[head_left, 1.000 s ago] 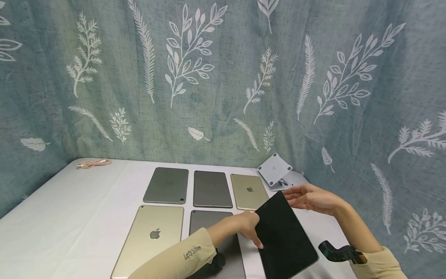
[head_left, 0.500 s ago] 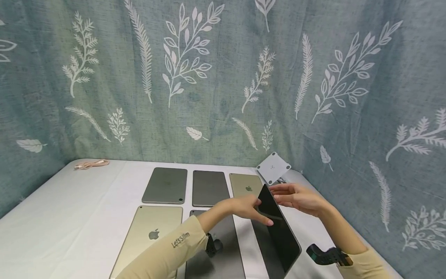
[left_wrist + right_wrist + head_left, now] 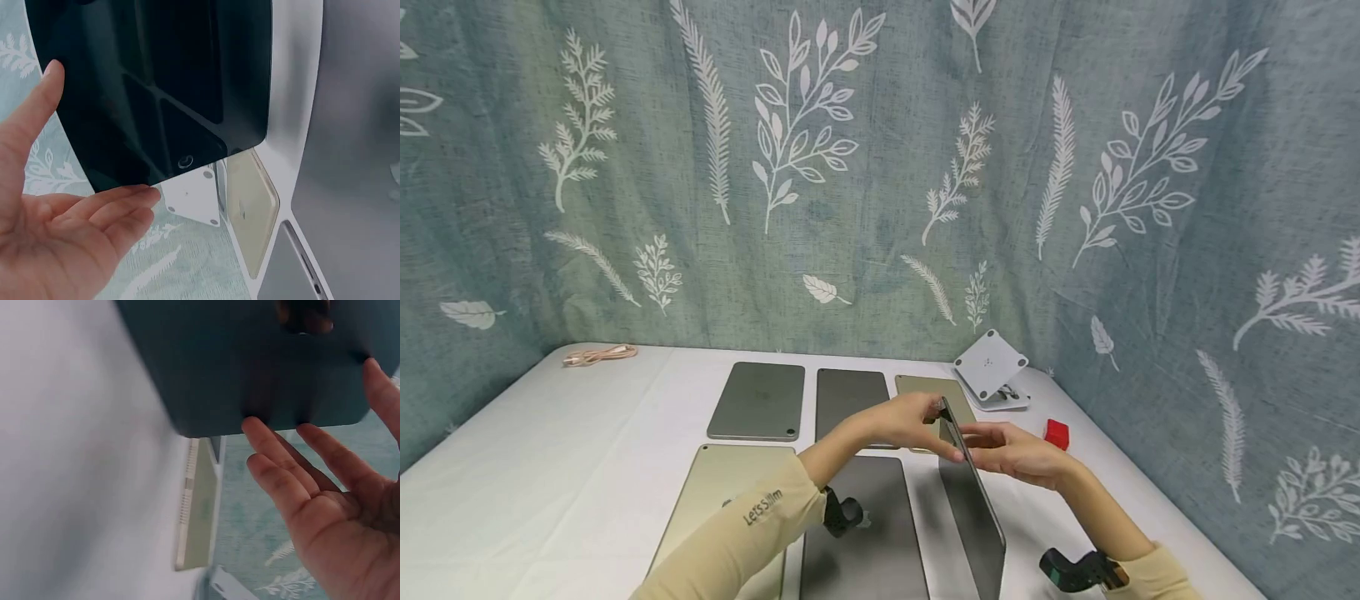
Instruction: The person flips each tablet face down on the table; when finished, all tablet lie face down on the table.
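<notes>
A tablet (image 3: 973, 517) stands steeply tilted on the right side of the white table. Its black screen (image 3: 169, 81), with a round home button, fills much of the left wrist view. My left hand (image 3: 906, 421) holds the tablet near its far end, thumb at one edge and fingers at the end edge. From the other side, my right hand (image 3: 1011, 454) touches the tablet's dark back (image 3: 250, 369) with fairly straight fingertips, the thumb spread apart. Beside the held tablet, a large grey tablet (image 3: 887, 517) lies face down, partly covered by my left wrist.
More tablets lie face down: a gold one (image 3: 700, 492) at near left, a green-grey one (image 3: 756, 400), a dark grey one (image 3: 853, 396) and a smaller gold one (image 3: 917, 382). Behind stand a white stand (image 3: 990, 362) and coiled cable (image 3: 598, 355). A red object (image 3: 1056, 433) lies right.
The tablet has turned from lying tilted, screen upward, to nearly upright with its screen facing left. Both hands have moved left with it, and the red object has come into view.
</notes>
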`<action>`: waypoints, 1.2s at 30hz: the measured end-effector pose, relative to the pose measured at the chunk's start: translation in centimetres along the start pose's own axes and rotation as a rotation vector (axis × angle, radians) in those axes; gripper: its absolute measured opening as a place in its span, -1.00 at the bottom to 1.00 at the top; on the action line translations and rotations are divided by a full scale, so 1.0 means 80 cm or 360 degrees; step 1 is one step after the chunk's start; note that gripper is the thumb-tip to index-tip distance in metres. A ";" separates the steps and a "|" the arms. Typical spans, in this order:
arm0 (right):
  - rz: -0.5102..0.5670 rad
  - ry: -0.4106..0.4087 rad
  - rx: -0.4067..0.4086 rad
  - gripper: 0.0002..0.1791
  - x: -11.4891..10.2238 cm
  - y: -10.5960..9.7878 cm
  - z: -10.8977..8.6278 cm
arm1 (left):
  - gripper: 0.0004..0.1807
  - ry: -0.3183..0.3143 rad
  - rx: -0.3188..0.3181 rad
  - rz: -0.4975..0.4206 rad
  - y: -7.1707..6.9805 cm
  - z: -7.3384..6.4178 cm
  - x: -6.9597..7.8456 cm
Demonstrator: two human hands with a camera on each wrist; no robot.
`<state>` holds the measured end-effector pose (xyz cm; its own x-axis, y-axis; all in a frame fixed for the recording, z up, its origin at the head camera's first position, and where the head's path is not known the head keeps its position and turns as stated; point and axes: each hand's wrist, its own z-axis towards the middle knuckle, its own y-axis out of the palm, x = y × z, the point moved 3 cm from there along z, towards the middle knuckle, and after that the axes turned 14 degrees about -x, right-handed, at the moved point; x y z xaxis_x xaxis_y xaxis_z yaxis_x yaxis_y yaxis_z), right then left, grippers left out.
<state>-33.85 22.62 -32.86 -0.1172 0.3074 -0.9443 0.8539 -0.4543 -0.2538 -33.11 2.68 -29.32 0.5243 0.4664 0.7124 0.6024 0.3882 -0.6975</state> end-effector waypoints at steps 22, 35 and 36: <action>-0.0409 0.0161 0.0097 -0.40 0.028 0.020 0.018 | -0.39 0.0020 -0.0026 -0.0165 -0.013 -0.033 -0.036; -0.0924 0.0331 0.0259 -0.40 0.028 0.012 -0.004 | -0.57 -0.0069 0.0004 0.0113 0.017 -0.025 -0.062; -0.0942 0.0357 0.0277 -0.40 0.028 0.011 -0.007 | -0.56 -0.0086 0.0008 0.0148 0.019 -0.022 -0.062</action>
<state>-33.12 23.38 -35.12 -0.4173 0.7055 -0.5729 0.5809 -0.2777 -0.7651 -33.72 -0.44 -33.83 0.5444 0.5430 0.6393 0.5494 0.3451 -0.7609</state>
